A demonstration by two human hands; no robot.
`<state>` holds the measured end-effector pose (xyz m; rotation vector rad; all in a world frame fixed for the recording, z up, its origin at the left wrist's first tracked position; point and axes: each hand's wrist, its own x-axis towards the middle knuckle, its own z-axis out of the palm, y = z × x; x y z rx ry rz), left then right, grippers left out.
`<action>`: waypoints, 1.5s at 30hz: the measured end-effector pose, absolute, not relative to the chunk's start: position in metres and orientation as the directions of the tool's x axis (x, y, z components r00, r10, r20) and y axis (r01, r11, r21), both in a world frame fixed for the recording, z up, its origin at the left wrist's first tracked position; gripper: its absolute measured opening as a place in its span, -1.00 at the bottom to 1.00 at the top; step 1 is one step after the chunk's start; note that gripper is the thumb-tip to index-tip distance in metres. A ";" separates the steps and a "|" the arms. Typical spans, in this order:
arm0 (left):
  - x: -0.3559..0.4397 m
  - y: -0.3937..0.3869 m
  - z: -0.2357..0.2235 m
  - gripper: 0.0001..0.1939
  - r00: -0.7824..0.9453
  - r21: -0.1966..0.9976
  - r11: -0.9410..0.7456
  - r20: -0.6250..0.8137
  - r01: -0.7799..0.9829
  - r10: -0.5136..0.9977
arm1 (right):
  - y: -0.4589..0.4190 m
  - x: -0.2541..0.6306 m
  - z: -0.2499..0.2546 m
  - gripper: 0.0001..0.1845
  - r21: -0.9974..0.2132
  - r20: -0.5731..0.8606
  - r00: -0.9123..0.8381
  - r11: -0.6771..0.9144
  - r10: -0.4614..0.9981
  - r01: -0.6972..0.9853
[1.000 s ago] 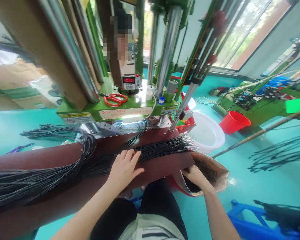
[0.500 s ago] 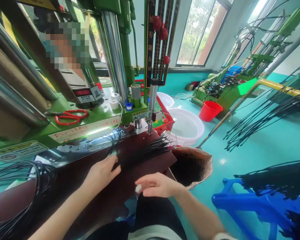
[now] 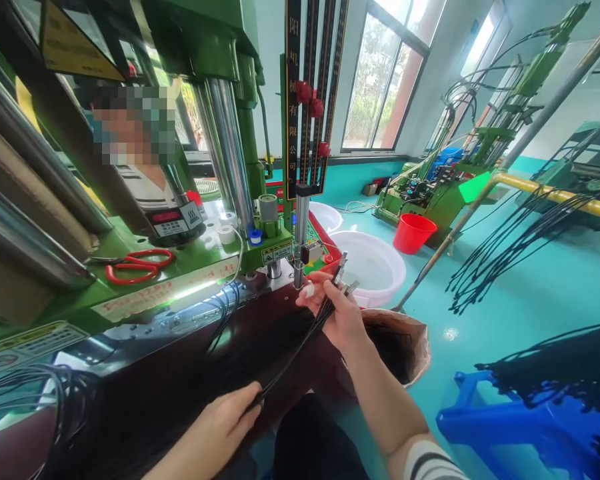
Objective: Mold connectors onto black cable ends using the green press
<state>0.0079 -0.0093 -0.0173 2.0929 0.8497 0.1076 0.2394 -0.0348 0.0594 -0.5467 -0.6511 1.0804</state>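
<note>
Just before that green press (image 3: 195,252), the right hand (image 3: 344,319) pinches black cables (image 3: 311,331), the left hand (image 3: 227,419) curled round them farther out

Black cables (image 3: 299,349) — a thin, nearly straight bundle — slant upward. Their silvery ends (image 3: 342,264) point toward the white tub (image 3: 391,289).

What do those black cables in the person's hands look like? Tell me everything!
The black cables are thin, long and smooth-looking, perhaps rubber or plastic, gathered in a small bunch. Their silvery-grey tips look like metal and stick up past the right hand, fanned slightly apart. The bunch slants down to the left hand, which grips it lower, above the dark brown tabletop. The other ends are hidden, and they're too bunched to count.
</note>
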 end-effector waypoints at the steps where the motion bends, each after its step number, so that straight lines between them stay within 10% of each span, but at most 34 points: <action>1: 0.013 -0.013 -0.013 -0.75 0.789 0.765 -0.403 -0.216 0.503 0.575 | -0.037 0.239 0.059 -0.77 -0.716 0.225 0.290 0.360 0.930 -0.598; 5: 0.049 -0.021 0.012 -0.77 0.875 0.900 -0.249 -0.229 0.358 0.427 | -0.044 0.240 0.053 -0.79 -0.774 0.223 0.224 0.312 0.949 -0.551; 11: 0.104 -0.003 0.035 -0.82 0.710 0.929 -0.288 0.041 0.231 0.703 | -0.054 0.250 0.048 -0.62 -0.781 0.207 0.272 0.326 0.940 -0.533; 17: 0.104 0.011 0.039 -0.69 0.769 0.982 -0.062 -0.101 0.180 0.632 | -0.053 0.255 0.030 -0.78 -0.850 0.152 0.191 0.227 0.970 -0.476; 35: 0.104 0.014 0.037 -0.68 0.764 0.962 -0.145 -0.087 0.231 0.639 | -0.049 0.264 0.018 -0.59 -0.943 0.175 0.426 0.275 0.888 -0.186; 45: 0.102 0.015 0.051 -0.63 0.790 0.948 -0.149 -0.140 0.281 0.596 | -0.049 0.250 0.021 -0.67 -0.819 0.170 0.639 0.468 0.750 -0.332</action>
